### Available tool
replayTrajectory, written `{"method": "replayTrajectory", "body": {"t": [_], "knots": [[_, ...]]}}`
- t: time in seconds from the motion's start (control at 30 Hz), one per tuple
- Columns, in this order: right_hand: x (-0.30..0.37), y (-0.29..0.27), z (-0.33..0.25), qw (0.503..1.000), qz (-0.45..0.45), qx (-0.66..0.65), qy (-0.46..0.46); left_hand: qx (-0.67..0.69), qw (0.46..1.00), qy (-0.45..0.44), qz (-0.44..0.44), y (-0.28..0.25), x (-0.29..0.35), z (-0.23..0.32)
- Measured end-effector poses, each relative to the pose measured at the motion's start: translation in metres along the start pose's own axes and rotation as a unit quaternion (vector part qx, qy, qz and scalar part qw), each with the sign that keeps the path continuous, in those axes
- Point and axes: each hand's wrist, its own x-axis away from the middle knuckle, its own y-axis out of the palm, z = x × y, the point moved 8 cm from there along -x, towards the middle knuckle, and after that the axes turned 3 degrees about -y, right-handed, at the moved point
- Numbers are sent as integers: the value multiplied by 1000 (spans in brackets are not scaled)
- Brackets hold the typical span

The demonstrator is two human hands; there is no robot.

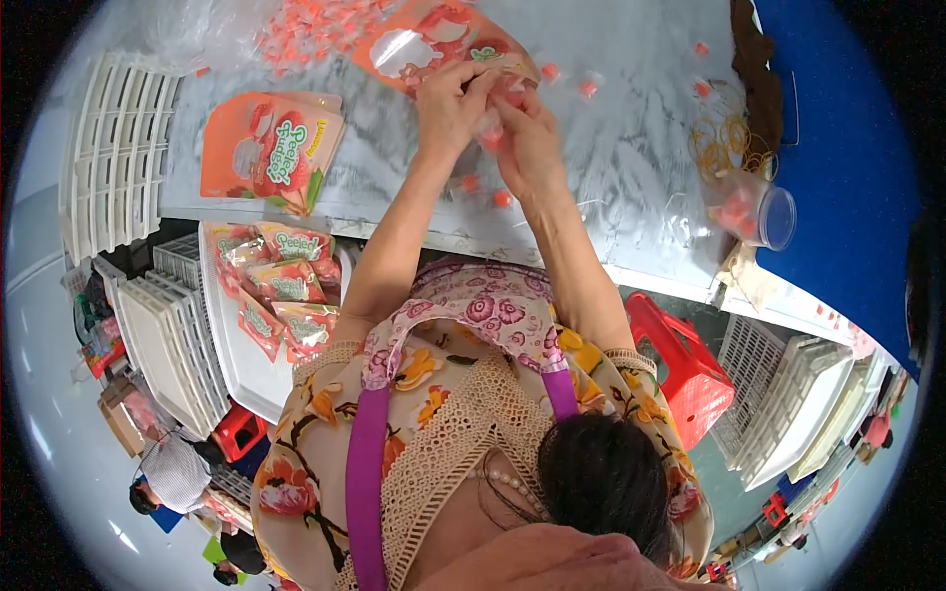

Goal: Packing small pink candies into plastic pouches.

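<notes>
Both hands meet in the upper middle of the frame, over the pale surface [631, 187]. The left hand [448, 108] has its grip closed, fingers pinched on the lower edge of an orange stand-up pouch [434, 39] that lies just above the hands. The right hand [527, 138] is curled against the left, its grip closed around a small orange-red wrapped sweet [492, 135]; how many pieces it holds cannot be told. A few loose sweets [503, 198] lie on the surface just below the hands, more at upper right.

A second orange pouch [271, 148] lies flat at left. Below it, a white tray [241, 364] carries a row of filled pouches [281, 286]. At right, a clear plastic cup [754, 212] lies tipped beside yellow rubber bands [724, 143]. A red stool [685, 369] stands at lower right.
</notes>
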Motion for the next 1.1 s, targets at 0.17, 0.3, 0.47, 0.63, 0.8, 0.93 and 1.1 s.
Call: {"method": "replayTrajectory", "body": {"t": [0.17, 0.3, 0.47, 0.63, 0.8, 0.93, 1.1], "knots": [[-34, -17, -5, 987, 48, 146, -47, -20, 999, 33, 0, -2, -3, 19], [-38, 17, -44, 818, 27, 524, -238, -39, 990, 126, 42, -4, -4, 46], [-42, 36, -49, 689, -58, 669, -273, -19, 993, 95, 74, -12, -12, 46], [9, 105, -101, 678, -173, 619, -357, -54, 991, 53, 106, -39, -17, 60], [2, 94, -114, 719, -224, 522, -400, -41, 996, -17, 75, -43, -25, 51], [-39, 11, -130, 655, -46, 653, -376, -18, 995, -52, 89, -82, -27, 45], [-53, -46, -62, 453, -97, 829, -314, 81, 989, -44, 113, -112, -28, 40]]}}
